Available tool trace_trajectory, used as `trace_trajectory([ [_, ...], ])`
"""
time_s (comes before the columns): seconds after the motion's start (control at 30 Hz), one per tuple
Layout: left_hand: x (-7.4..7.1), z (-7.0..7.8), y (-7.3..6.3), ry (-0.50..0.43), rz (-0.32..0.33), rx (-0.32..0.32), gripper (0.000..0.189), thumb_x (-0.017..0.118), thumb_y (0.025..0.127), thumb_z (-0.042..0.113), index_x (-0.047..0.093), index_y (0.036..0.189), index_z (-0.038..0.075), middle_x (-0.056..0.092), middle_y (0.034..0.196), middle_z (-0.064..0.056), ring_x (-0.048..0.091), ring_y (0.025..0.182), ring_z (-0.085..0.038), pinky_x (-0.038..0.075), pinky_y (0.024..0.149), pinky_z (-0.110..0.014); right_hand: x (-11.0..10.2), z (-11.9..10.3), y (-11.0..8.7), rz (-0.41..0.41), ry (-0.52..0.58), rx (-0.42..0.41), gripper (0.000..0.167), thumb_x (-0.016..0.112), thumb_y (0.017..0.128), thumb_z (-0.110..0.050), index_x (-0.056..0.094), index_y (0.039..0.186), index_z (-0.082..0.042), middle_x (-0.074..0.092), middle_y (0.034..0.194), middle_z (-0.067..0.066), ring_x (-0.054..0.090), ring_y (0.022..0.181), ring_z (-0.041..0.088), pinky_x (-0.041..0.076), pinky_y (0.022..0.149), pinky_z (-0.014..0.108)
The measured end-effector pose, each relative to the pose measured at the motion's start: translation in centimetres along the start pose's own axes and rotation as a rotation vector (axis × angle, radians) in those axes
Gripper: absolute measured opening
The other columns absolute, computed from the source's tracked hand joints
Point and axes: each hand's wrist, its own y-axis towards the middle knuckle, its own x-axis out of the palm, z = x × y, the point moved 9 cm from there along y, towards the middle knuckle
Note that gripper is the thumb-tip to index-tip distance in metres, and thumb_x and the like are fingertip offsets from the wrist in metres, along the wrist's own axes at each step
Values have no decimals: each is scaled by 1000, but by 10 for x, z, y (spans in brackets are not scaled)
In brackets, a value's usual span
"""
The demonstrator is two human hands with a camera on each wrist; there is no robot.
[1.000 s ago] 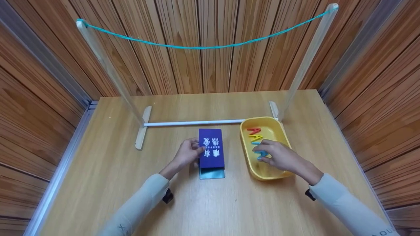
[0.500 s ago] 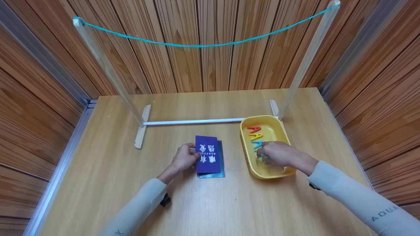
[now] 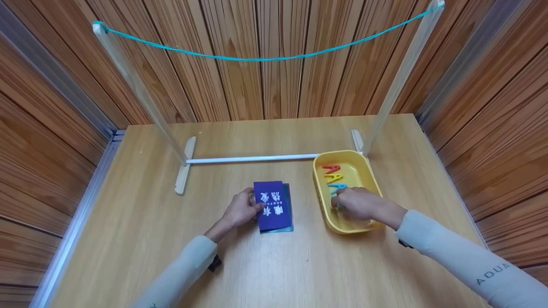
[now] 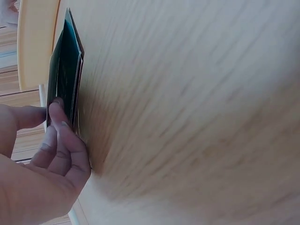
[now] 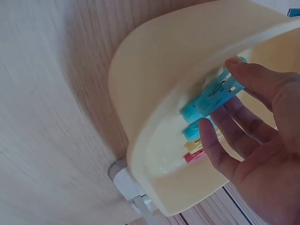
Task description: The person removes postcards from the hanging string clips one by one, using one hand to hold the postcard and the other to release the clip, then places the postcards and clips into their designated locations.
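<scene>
My left hand [image 3: 243, 208] pinches the left edge of a purple card [image 3: 272, 216] with white characters, thumb on top and fingers beneath. A blue-green card [image 3: 289, 224] lies under it on the table, showing along the right and near edges. In the left wrist view the purple card is tilted up from what lies below. My right hand [image 3: 361, 203] is inside the yellow tray [image 3: 342, 231], holding a blue clothespin [image 5: 220, 93] between thumb and fingers. Beyond it in the tray lie another blue clothespin [image 3: 337, 187], a yellow clothespin [image 3: 334, 178] and a red clothespin [image 3: 331, 168].
Behind the cards stands a wooden frame with a left post [image 3: 137, 87], a right post [image 3: 400, 72] and a white bottom rod [image 3: 252, 159]. A turquoise string [image 3: 261, 59] sags between the post tops. Wood-panelled walls [image 3: 239, 98] enclose the table [image 3: 141, 248].
My left hand has shifted the purple card slightly left and towards me, uncovering the right edge of the card below. My right hand has reached lower among the blue clothespins and turned.
</scene>
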Motion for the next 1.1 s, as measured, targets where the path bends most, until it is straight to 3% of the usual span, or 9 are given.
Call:
trace_trajectory([
  [0.17,1,-2,-1,10,-16,17,73,69,102,20,32,163,3,68,77,-4,62,63,-14,40,52,-21,4,2,-1,15,-7,1,31,78,94,-8,76,124,-11,74,120,12,68,99,25,61,97,52],
  [0.4,7,1,0,66,-40,87,75,69,101,20,31,163,1,61,67,2,52,54,-10,32,46,-21,11,-3,1,36,-66,-46,28,77,92,-7,77,119,-8,74,108,12,64,85,21,63,82,44],
  [0.73,8,2,3,125,-14,87,78,71,101,23,30,163,0,61,66,1,52,53,-11,34,47,-22,11,-4,1,73,-102,-44,23,77,94,-12,76,117,-9,72,103,10,60,80,19,62,77,40],
  [1.1,6,-1,3,141,15,76,80,73,100,26,31,164,5,65,71,-1,57,58,-13,38,51,-23,10,1,-2,93,-84,-26,29,80,92,-15,75,119,-7,74,108,13,63,81,22,63,80,45],
])
